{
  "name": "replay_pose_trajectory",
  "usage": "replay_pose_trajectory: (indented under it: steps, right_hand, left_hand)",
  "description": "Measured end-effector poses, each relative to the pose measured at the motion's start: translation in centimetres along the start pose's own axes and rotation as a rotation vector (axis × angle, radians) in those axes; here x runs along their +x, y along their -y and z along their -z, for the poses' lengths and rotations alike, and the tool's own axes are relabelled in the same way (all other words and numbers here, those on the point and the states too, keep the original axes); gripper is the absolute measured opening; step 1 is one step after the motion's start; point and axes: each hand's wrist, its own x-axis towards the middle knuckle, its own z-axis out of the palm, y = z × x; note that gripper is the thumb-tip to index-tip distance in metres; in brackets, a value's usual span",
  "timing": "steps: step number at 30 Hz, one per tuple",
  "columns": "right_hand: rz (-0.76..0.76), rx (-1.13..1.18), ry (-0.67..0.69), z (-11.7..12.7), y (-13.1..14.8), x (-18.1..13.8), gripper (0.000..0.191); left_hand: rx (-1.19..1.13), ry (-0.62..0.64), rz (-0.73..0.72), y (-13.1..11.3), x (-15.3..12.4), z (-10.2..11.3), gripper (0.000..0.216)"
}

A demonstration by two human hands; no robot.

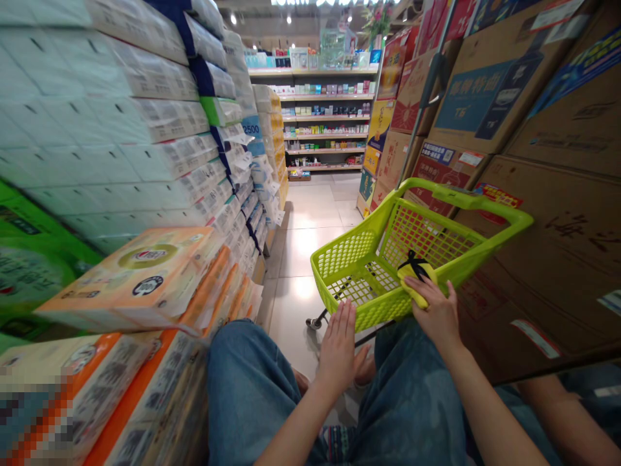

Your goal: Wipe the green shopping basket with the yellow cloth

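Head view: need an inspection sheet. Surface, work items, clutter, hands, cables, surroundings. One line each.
Surface: pale tiled floor, shiny with light reflections.
Work items: yellow-green shopping cart, one caster visible; yellow cloth with black trim.
Clutter: orange-and-white packs piled at left, close to the person's knee.
Hands: left hand flat against the cart's near side; right hand holds the cloth against the same side.
Cables: nothing seen.
Surroundings: tall stack of white packs left, cartons right, stocked shelves ahead; limb lower right, owner unclear.
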Motion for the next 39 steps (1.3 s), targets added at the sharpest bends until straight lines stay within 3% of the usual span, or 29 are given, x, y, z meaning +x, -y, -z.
replay_pose_trajectory:
  steps: [4, 12, 22, 31, 34, 39]
  right_hand:
    - [-0.007, 0.002, -0.017, -0.5, -1.4, 0.3, 0.043]
    - [0.026, 0.148, -0.043, -2.8, -0.1, 0.8, 0.05]
    - [0.053, 0.133, 0.068, -5.1, 5.7, 3.3, 0.056]
    - [0.134, 0.033, 0.271, -5.4, 11.3, 5.2, 0.068]
    - [0.147, -0.01, 0.253, -5.2, 11.3, 5.7, 0.068]
    - [0.113, -0.045, 0.144, -4.0, 8.9, 6.5, 0.063]
  left_hand:
    - [0.025, -0.009, -0.007, 0.1, 0.1, -0.1, 0.081]
    - [0.114, -0.058, -0.02, 2.7, 0.7, -0.1, 0.071]
    - [0.225, -0.19, -0.029, 10.2, 1.6, 1.4, 0.057]
    - [0.299, -0.23, 0.001, 17.3, 0.9, 4.9, 0.06]
    - [0.341, -0.211, -0.001, 19.2, 0.4, 6.0, 0.056]
    - [0.386, -0.214, 0.029, 21.4, -0.8, 7.1, 0.046]
